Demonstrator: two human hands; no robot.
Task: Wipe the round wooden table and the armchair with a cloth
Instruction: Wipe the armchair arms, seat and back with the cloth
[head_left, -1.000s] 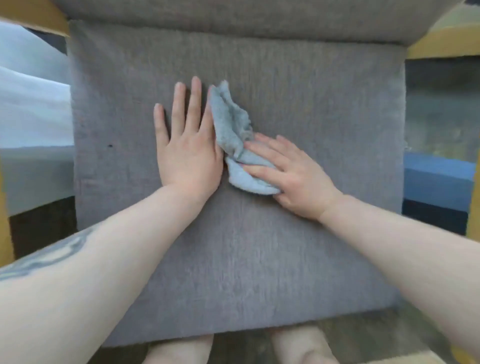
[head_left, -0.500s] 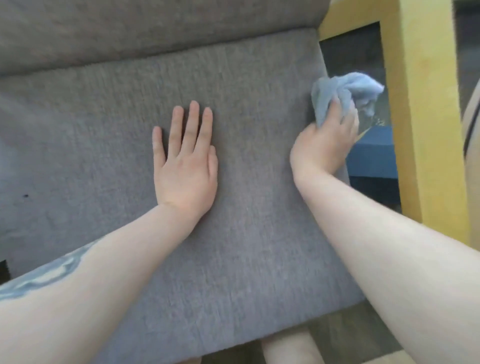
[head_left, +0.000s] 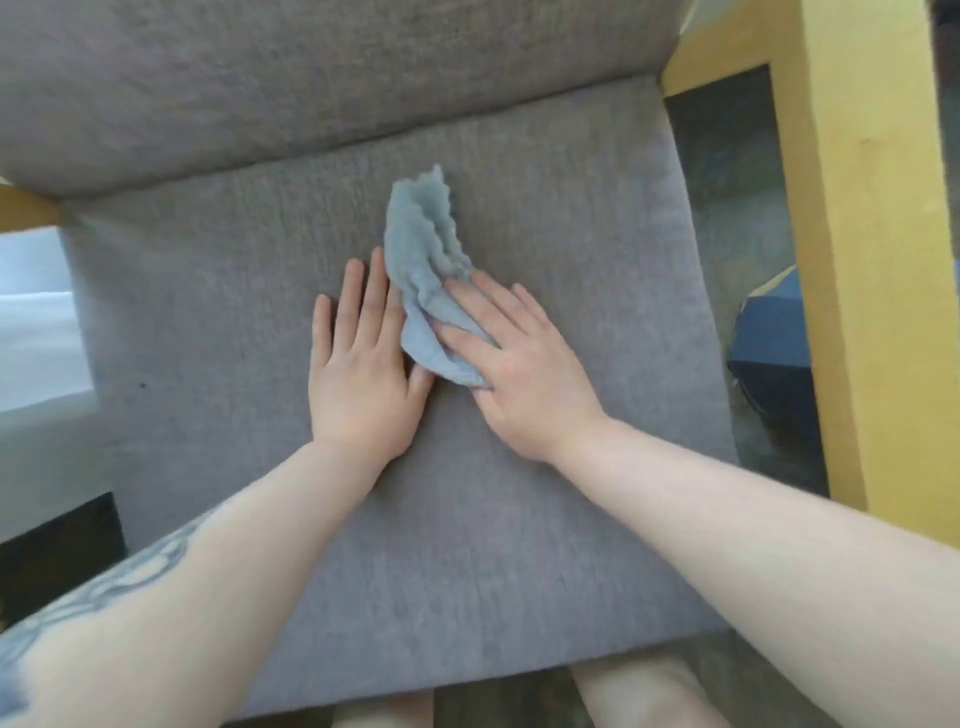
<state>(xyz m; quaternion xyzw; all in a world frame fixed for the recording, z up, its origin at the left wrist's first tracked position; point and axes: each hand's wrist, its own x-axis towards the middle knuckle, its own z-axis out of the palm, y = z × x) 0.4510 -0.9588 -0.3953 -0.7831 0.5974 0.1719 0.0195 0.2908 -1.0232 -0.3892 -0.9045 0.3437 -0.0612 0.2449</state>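
The armchair's grey seat cushion fills most of the view, with its grey back cushion above. A crumpled light blue cloth lies on the middle of the seat. My right hand presses flat on the cloth's lower part, fingers spread over it. My left hand rests flat on the cushion just left of the cloth, fingers together, its index finger touching the cloth's edge. The round wooden table is not in view.
The chair's yellow wooden armrest frame runs down the right side. A dark blue object sits on the floor beyond it. A pale surface shows at the left. My knees are at the bottom edge.
My right hand has swept the cloth from the seat's right edge back to the middle, beside my left hand. My left hand stayed flat on the cushion.
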